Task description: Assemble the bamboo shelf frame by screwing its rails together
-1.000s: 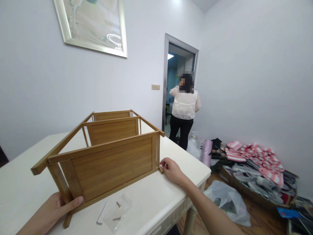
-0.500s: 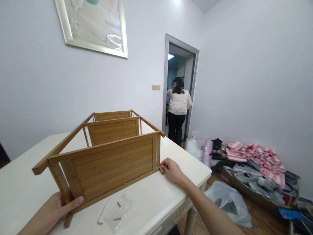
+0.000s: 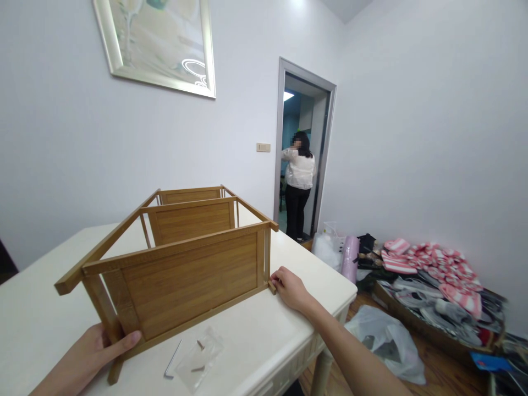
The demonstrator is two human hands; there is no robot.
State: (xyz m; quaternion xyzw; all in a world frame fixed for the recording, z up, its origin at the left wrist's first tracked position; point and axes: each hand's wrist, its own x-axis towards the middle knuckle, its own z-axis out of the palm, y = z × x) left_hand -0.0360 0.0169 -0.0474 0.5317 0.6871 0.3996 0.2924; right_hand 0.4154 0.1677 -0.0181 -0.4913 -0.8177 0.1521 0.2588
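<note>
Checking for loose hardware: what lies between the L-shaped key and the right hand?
In the head view, a clear plastic bag with two screws, then bare tabletop up to the right hand at the wooden frame.

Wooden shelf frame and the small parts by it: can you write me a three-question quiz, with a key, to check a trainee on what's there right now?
1. Count: how many fasteners show at the clear bag?
2. True or false: the left hand rests on the L-shaped key.
3. Choose: the wooden shelf frame rests on (a) the floor, (b) a white table, (c) a chair.

Key: 1. Two. 2. False; it grips the frame's near lower corner. 3. b.
</note>
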